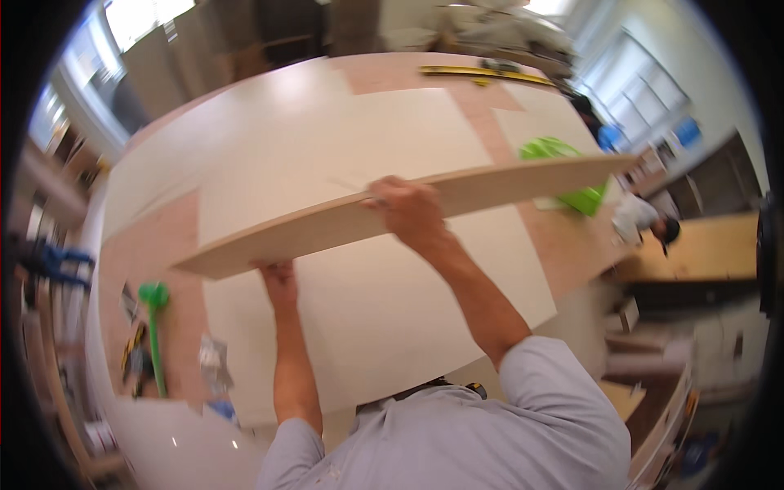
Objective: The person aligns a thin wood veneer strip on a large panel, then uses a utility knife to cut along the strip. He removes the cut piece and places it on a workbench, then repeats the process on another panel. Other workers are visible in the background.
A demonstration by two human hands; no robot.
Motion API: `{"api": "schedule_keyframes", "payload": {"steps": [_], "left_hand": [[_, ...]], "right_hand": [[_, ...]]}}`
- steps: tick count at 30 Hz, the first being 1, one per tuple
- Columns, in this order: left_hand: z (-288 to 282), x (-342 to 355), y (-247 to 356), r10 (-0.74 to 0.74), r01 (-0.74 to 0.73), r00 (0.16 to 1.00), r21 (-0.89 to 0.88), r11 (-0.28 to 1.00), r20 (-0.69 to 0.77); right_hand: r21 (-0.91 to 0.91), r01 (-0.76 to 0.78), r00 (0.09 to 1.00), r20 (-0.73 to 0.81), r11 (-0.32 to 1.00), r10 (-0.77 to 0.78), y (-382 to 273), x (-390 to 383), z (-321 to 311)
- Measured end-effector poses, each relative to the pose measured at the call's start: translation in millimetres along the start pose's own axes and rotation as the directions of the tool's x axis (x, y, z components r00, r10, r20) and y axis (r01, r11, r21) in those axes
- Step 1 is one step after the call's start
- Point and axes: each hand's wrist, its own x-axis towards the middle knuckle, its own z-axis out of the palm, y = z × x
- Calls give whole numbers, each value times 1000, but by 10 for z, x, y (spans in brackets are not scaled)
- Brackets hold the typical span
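Observation:
A long, narrow wooden board (327, 216) is held tilted on its edge above the large worktable (359, 327), running from lower left to upper right. My left hand (279, 282) grips its lower edge near the left end, the fingers partly hidden by the board. Near the middle of the top edge is my right hand (408, 208), closed, with its fingers at the board's edge. A faint, blurred thin streak sticks out to the left of these fingers; I cannot make out what it is.
A green mallet (153, 294) lies at the table's left, beside hand tools (139, 359) and a clear plastic bag (214, 363). A bright green bag (584, 196) sits behind the board's right end. A yellow level (482, 75) lies at the far edge. Another person (641, 219) is at the right.

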Motion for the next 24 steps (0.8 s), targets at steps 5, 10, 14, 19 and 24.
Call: {"api": "schedule_keyframes", "payload": {"steps": [5,10,14,19,24], "left_hand": [[227,433,128,37,-40,988,13,999,150],[383,763,191,147,-155,986,107,982,84],[255,1013,137,112,-138,976,130,982,185],[-780,1750,863,127,-215,902,174,961,413],[-432,1714,-32,45,-44,988,-9,999,151]], "right_hand": [[62,55,994,-93,997,-49,78,272,197],[127,86,988,-141,988,-68,145,452,468],[164,85,986,-155,983,-59,290,511,732],[200,199,965,-213,959,-155,161,616,1320],[163,23,980,-201,986,10,426,347,1145]]}}
